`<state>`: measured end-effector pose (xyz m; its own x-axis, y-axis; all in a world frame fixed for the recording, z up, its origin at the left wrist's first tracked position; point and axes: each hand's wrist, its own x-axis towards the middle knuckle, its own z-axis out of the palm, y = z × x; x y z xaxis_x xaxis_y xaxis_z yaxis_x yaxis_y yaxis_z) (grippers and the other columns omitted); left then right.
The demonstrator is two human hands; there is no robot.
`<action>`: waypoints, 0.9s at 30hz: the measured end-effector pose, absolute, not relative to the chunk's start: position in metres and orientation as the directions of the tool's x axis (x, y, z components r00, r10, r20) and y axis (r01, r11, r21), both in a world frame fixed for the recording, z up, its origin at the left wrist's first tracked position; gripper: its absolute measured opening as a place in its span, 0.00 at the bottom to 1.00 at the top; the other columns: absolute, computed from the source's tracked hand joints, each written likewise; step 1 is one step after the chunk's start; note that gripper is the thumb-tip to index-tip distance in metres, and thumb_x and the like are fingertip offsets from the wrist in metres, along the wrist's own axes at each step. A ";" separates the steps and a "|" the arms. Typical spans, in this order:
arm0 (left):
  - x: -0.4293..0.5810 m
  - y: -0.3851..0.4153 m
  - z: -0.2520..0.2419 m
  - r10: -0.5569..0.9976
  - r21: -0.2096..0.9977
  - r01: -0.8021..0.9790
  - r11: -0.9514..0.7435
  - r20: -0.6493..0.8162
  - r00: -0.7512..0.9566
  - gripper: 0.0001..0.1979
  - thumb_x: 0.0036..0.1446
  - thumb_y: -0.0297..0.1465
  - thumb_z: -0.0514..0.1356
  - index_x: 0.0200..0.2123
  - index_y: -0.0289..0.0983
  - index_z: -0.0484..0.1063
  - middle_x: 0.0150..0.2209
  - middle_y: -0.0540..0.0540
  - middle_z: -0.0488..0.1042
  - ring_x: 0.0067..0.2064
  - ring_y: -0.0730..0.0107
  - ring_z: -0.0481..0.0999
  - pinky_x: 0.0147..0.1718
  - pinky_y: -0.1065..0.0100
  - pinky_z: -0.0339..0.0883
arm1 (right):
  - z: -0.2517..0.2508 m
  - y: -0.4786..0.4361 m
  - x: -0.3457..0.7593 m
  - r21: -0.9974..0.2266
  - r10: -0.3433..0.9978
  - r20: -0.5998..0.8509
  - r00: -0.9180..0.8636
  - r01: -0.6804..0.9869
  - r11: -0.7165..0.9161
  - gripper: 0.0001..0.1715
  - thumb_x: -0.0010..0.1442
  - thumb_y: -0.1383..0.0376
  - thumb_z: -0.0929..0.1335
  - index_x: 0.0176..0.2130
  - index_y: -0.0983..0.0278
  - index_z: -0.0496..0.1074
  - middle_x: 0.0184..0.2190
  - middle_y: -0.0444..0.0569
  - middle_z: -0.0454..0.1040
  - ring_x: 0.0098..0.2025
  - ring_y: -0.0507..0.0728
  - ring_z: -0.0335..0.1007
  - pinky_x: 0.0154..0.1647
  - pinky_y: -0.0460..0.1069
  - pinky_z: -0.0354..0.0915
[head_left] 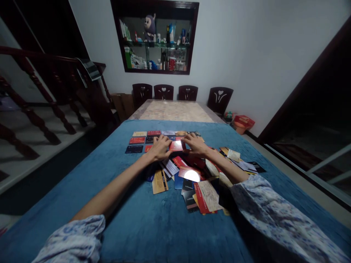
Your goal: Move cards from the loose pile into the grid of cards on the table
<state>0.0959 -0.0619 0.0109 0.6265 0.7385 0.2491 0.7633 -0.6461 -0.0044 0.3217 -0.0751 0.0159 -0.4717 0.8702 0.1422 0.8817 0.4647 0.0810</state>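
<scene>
Head view. My left hand (160, 147) and right hand (196, 144) reach forward over the counter (172, 110), which is draped in a blue cloth (164, 226). Between them lies a red card (176, 146). The left fingertips touch its left edge and the right fingertips touch its right edge. The fingers of both hands are bent down onto the cards. I cannot tell whether either grip pinches the red card or only presses on it.

The red card sits at the near edge of the rows (137, 140), where cards lie face up, side by side, mostly red, dark and pale. Just nearer to me, under both forearms, is a loose pile (192, 182) of overlapping cards, and one of them catches a bright glare. Both of my sleeves are patterned.

Background: four chairs (163, 92) stand at the far end of the counter, a wall cabinet (156, 40) above them holds bottles and a plush toy, and a stair rail (41, 73) is at left.
</scene>
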 end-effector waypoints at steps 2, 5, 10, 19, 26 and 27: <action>0.103 -0.056 0.011 0.743 0.008 0.765 -0.644 0.242 0.624 0.19 0.60 0.34 0.58 0.54 0.37 0.71 0.53 0.35 0.70 0.57 0.46 0.63 0.51 0.46 0.59 | 0.016 -0.069 0.328 0.086 0.873 0.136 -0.468 0.884 0.460 0.27 0.61 0.59 0.69 0.58 0.64 0.69 0.58 0.61 0.66 0.58 0.68 0.56 0.52 0.59 0.62; 0.113 -0.046 0.009 0.746 0.016 0.763 -0.646 0.222 0.627 0.20 0.60 0.35 0.58 0.54 0.36 0.71 0.54 0.34 0.70 0.57 0.45 0.63 0.51 0.45 0.59 | 0.014 -0.058 0.336 0.107 0.878 0.124 -0.462 0.886 0.451 0.30 0.61 0.59 0.69 0.61 0.64 0.67 0.57 0.61 0.66 0.57 0.67 0.57 0.52 0.60 0.61; 0.124 -0.027 0.004 0.753 0.005 0.768 -0.640 0.201 0.626 0.19 0.60 0.36 0.58 0.53 0.38 0.71 0.54 0.35 0.70 0.58 0.45 0.62 0.54 0.42 0.57 | 0.012 -0.041 0.343 0.129 0.895 0.098 -0.435 0.897 0.422 0.29 0.60 0.58 0.69 0.58 0.64 0.69 0.57 0.61 0.67 0.56 0.67 0.58 0.50 0.58 0.63; 0.145 0.001 0.004 0.778 -0.003 0.785 -0.620 0.127 0.615 0.21 0.60 0.37 0.57 0.55 0.36 0.69 0.56 0.33 0.68 0.59 0.43 0.62 0.55 0.39 0.57 | 0.014 -0.017 0.348 0.127 0.932 0.025 -0.362 0.926 0.357 0.29 0.61 0.59 0.68 0.59 0.64 0.68 0.58 0.61 0.66 0.58 0.69 0.56 0.49 0.60 0.64; 0.158 0.015 0.003 0.788 0.016 0.790 -0.613 0.093 0.609 0.19 0.59 0.35 0.58 0.53 0.37 0.71 0.56 0.33 0.69 0.59 0.42 0.62 0.55 0.38 0.57 | 0.009 0.003 0.355 0.124 0.941 -0.008 -0.338 0.934 0.336 0.27 0.61 0.57 0.68 0.58 0.61 0.70 0.57 0.61 0.68 0.57 0.69 0.58 0.47 0.58 0.65; 0.160 0.016 0.003 0.792 0.022 0.793 -0.608 0.089 0.605 0.19 0.59 0.35 0.58 0.53 0.37 0.71 0.56 0.33 0.69 0.60 0.42 0.62 0.55 0.38 0.57 | 0.008 0.005 0.356 0.122 0.941 -0.012 -0.337 0.934 0.336 0.26 0.61 0.57 0.68 0.58 0.61 0.71 0.57 0.61 0.68 0.57 0.69 0.58 0.47 0.58 0.65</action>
